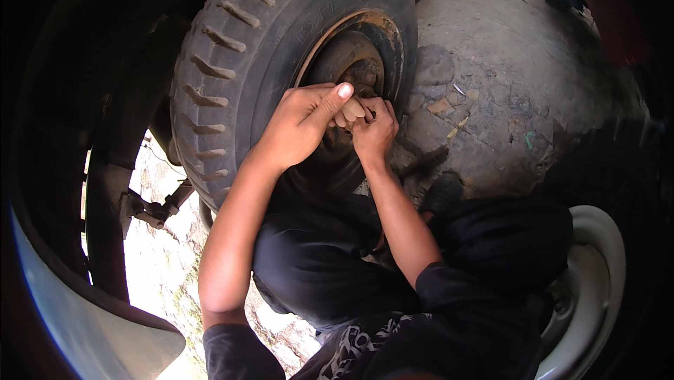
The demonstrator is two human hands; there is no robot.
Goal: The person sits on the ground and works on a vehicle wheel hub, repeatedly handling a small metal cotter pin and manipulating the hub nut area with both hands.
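Observation:
A large black tyre (210, 99) with chunky tread stands upright in front of me. Its rusty brown wheel rim (385, 23) surrounds a dark, dirty hub (354, 50). Both my hands meet in front of the hub's lower part. My left hand (298, 123) has its fingers curled in and the thumb stretched out toward the right. Beside it, my right hand (375, 127) is closed, fingertips pinched together close to the left hand's fingers. Whatever lies between the fingers is hidden or too small to name.
Dark vehicle bodywork arches over the left side, with a pale blue-white panel (91, 331) below. A metal linkage (151, 211) sits behind the tyre. Rough grey ground (484, 36) with stone bits and litter stretches to the right. A second wheel with a whitish rim (607, 253) stands at lower right.

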